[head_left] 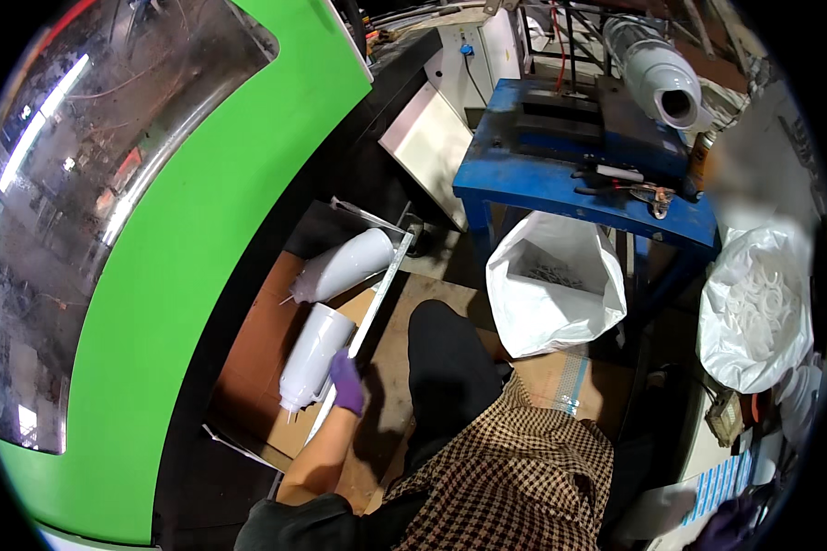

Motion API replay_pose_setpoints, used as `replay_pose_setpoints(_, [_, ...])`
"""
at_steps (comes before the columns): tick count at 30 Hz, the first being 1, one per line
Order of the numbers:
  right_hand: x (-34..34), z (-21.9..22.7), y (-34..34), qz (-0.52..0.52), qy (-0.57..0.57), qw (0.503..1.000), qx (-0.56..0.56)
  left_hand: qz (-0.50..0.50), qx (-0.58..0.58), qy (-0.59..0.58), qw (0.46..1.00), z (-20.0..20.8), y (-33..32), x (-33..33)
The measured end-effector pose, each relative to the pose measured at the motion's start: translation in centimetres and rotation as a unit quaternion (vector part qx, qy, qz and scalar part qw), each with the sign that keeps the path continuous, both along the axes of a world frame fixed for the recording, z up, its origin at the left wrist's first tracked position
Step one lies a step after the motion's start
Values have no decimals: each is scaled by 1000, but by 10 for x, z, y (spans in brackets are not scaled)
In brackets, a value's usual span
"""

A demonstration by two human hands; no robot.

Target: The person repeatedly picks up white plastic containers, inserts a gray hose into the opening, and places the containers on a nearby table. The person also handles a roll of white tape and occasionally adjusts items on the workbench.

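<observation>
Two glossy pale grey plastic bottles lie in a brown-lined bin point(253, 363) beside the green machine. The nearer bottle point(314, 354) has its narrow, spiked end pointing toward me; the farther bottle point(349, 264) lies slantwise behind it. In a purple glove, my left hand point(346, 384) is at the bin's pale rail, right beside the nearer bottle. Its fingers are mostly hidden, so whether it grips the bottle or the rail is unclear. My right hand point(728, 525), gloved in dark purple, shows dimly at the lower right edge, near a blue-and-white striped packet point(719, 487).
A green machine point(220, 184) with a clear window fills the left. Ahead stands a blue table point(487, 174) with hand tools point(629, 184) and another grey bottle point(662, 78). A white sack point(556, 317) stands below; another sack point(753, 354) holding white plastic rings is at right.
</observation>
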State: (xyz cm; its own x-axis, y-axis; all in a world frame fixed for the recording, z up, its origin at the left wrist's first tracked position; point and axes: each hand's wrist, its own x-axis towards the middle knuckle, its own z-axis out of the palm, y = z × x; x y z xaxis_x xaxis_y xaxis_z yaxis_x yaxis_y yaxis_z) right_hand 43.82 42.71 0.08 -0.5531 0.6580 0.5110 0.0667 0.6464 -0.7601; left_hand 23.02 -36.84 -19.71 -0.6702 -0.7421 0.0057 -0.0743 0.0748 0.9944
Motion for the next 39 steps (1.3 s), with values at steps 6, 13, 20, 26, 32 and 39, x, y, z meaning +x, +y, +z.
replay_pose_setpoints(6, [-114,-78,-51,296,110,913,-260,457,84,-217,858,-60,-173,175])
replay_pose_setpoints(13, [-150,-66,-114,381,197,741,-517,177,457,-46,870,-34,-209,130])
replay_pose_setpoints(20, [-164,0,-191,164,142,621,-753,130,405,-133,895,-42,-214,118])
replay_pose_setpoints(26, [-146,-25,-222,185,34,633,-751,106,24,-45,993,0,-259,145])
replay_pose_setpoints(32, [-148,-40,-252,192,-6,581,-791,-154,-364,-22,918,84,-236,127])
replay_pose_setpoints(39, [-163,-19,-274,228,-50,580,-780,8,-503,13,864,35,-140,14])
